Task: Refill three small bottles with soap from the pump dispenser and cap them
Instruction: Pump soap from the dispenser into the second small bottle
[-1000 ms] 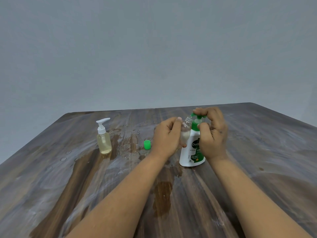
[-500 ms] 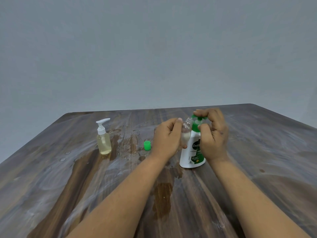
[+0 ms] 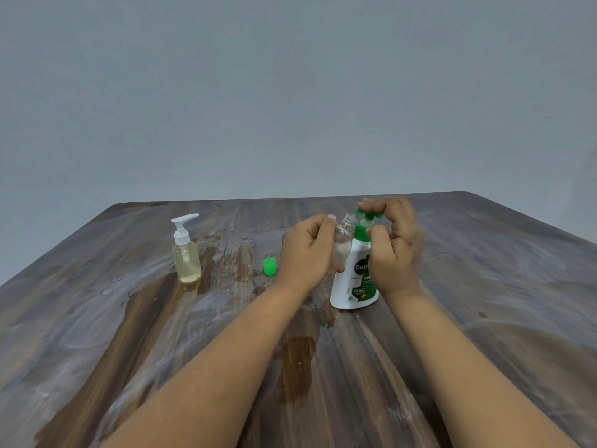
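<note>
Wet wood-grain table [image 3: 484, 318], grey wall behind. L hand [image 3: 307, 253] grips small clear bottle [image 3: 343, 242], tilted at nozzle of pump dispenser [image 3: 355, 279]; R hand [image 3: 395, 244] fingers curled over pump head. Green cap [image 3: 269, 266] just left; second pump bottle [image 3: 186, 253] far left.

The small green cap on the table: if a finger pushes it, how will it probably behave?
The green cap looks like small thin plastic, so it is probably very light. It seems to stand on its end, so it would likely slide rather than roll. The table around it looks wet and smeared, so it may skid easily and feel slippery.
</note>
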